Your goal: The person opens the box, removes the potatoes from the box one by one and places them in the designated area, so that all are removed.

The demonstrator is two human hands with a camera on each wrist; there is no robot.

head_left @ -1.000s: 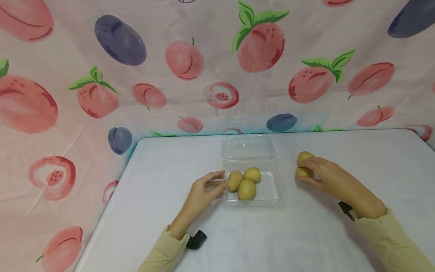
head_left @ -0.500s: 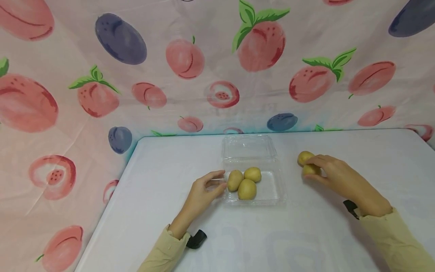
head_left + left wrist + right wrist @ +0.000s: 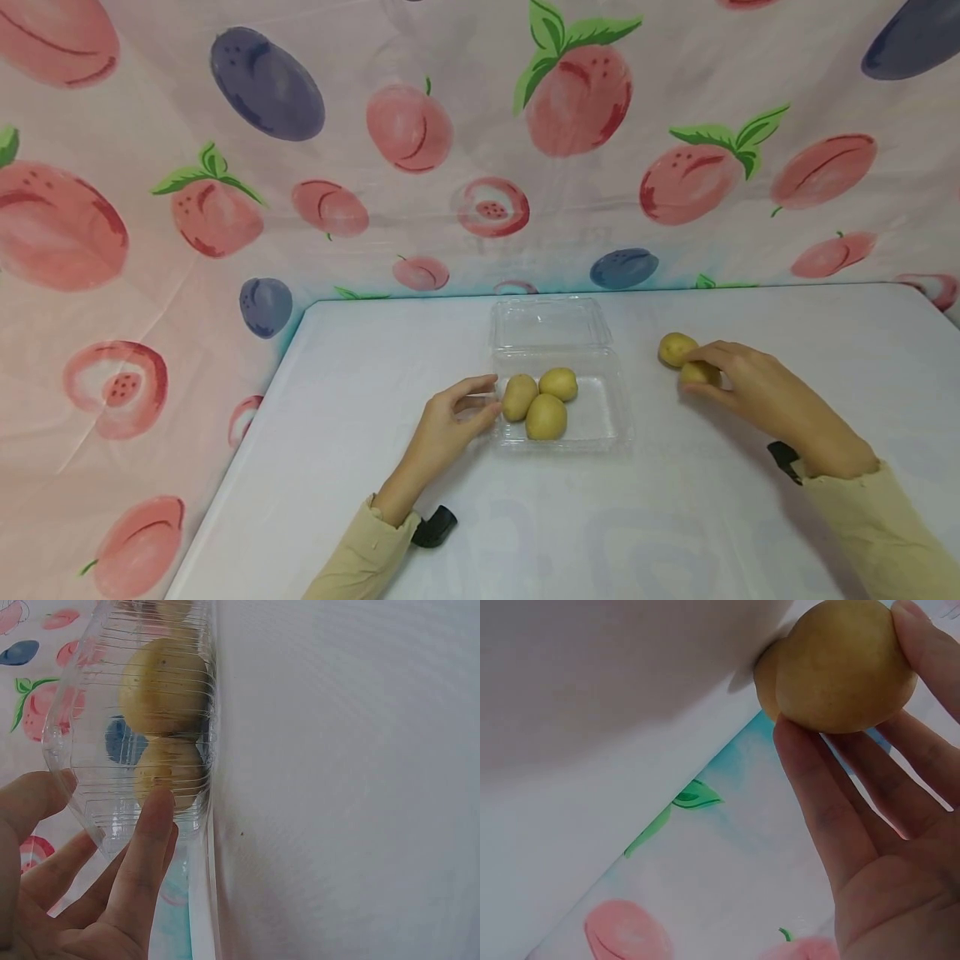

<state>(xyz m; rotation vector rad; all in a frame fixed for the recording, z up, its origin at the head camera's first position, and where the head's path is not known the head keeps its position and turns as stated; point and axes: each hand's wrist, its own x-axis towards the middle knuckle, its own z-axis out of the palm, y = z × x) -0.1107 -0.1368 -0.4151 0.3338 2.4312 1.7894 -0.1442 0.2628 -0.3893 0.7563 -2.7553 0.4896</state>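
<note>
- Fruit-print cloth (image 3: 480,133) hangs behind a white table (image 3: 555,525).
- Your left hand (image 3: 442,423), fingers loosely apart, touches the left side of a clear container (image 3: 600,408), lid (image 3: 551,323) folded back.
- Inside, three potatoes (image 3: 546,418).
- Farther right, another potato (image 3: 677,349).
- Your right hand (image 3: 765,396) pinches a fifth potato (image 3: 699,374) beside it.

Looking forward and down over the table (image 3: 375,358) from the head; tilted, close to box (image 3: 96,796) from left wrist, to potato (image 3: 847,667) from right; sharing cloth (image 3: 480,100) throughout.
</note>
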